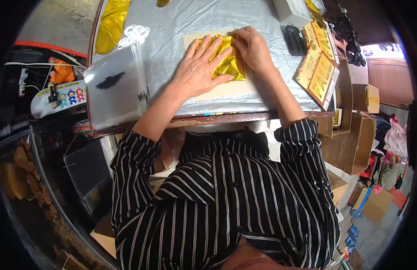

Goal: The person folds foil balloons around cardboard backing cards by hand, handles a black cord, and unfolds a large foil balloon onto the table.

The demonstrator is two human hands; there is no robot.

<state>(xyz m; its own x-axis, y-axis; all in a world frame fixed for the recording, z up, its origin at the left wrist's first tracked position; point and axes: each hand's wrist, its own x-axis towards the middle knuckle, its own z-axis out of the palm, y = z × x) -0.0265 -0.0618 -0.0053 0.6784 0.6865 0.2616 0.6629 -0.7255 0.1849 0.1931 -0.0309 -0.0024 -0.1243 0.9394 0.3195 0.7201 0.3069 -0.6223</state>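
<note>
A folded piece of shiny gold material [231, 67] lies on a beige board [219, 93] on the silver-covered table. My left hand [199, 68] rests flat over the left part of the gold material, its fingers spread. At the upper right corner of the material, my right hand [252, 50] is closed, with thumb and fingertips pinching at the gold edge. What lies under my left palm is hidden.
Clear plastic sleeves [114, 90] and white loops [133, 36] are at the left, below more gold material [111, 24]. On the right are a black object [295, 40], printed cards [323, 83] and a white box [292, 11]. The table's front edge [208, 118] is near my body.
</note>
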